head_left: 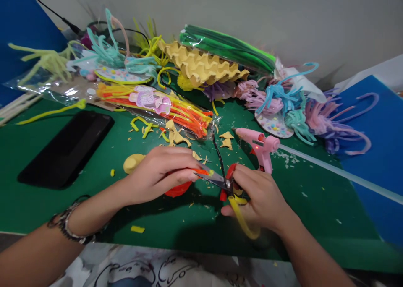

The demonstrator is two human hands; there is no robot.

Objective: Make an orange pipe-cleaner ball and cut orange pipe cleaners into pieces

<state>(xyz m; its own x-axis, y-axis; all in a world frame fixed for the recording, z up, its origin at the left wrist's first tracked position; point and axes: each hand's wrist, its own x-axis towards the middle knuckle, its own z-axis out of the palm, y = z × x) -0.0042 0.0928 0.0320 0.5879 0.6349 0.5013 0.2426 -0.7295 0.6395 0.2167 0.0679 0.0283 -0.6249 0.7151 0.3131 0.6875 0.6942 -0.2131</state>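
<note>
My left hand (166, 169) pinches an orange pipe cleaner (201, 170) between thumb and fingers, palm turned down. In my right hand (261, 194) is a pair of scissors (220, 179) with red and yellow handles. Its blades are parted, pointing left, close to the pipe cleaner's end; whether they touch it I cannot tell. A small yellow-green bit shows by the upper blade. Partly hidden beneath my left hand is a red-orange rounded piece (179, 189). A yellow egg-carton cup (134, 163) lies just behind my left wrist.
A pink glue gun (256, 144) with a long glue stick (340, 176) lies right of centre. A black phone (67, 148) rests at left. Behind are a bag of orange and yellow pipe cleaners (157, 106), an egg carton (201, 62) and green pipe cleaners (223, 48). Scraps litter the green table.
</note>
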